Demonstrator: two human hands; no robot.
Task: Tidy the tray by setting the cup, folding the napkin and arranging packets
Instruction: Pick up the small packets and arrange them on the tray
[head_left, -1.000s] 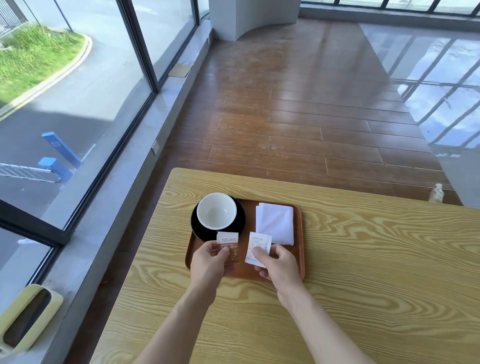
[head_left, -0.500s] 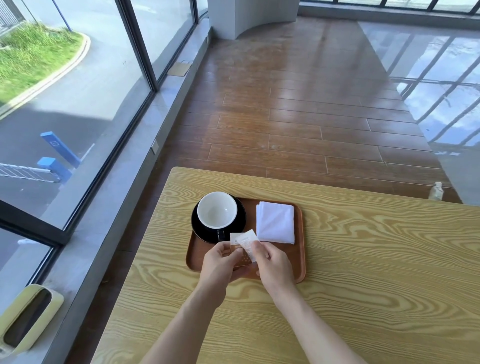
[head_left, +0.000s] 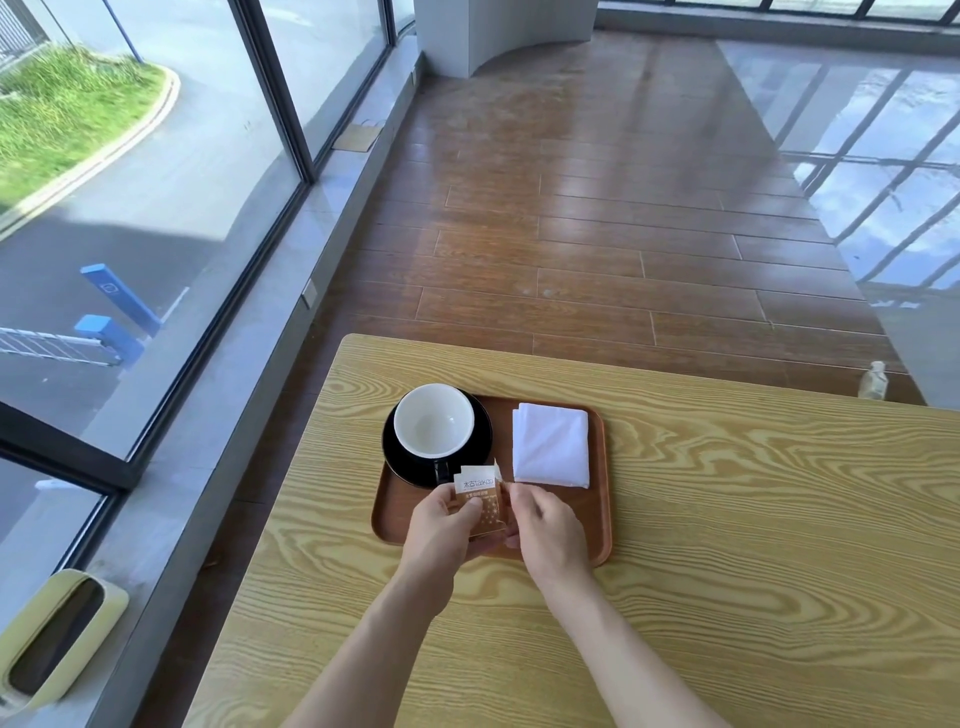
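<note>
bench (head_left: 727, 519) of yellow-grained wood carries 1 brown tray (head_left: 600, 519) near its left edge. tray holds 1 white cup (head_left: 434, 421), standing upright and empty on 1 black saucer (head_left: 480, 441) in the far left corner, with the cup's dark handle pointing toward the person. 1 white napkin (head_left: 551, 444), folded into a neat square, lies flat in the far right part of the tray, just beside the saucer and apart from it.

2 hands meet over the near part of the tray. left hand (head_left: 441, 525) has its grip pinched on 1 brown packet (head_left: 480, 501) with a white printed top, thumb across its front. right hand (head_left: 545, 530) has its fingers curled at the packet's right edge, where a sliver of a white packet (head_left: 497, 467) peeks out behind the brown one; it appears to be pinching this pair, though the exact contact is hidden. so 2 packets can be counted, stacked together and held just above the tray floor.

1 small clear bottle (head_left: 874, 382) shows beyond the bench's far right edge. 1 pale green bin (head_left: 62, 631) sits by the window at lower left.
</note>
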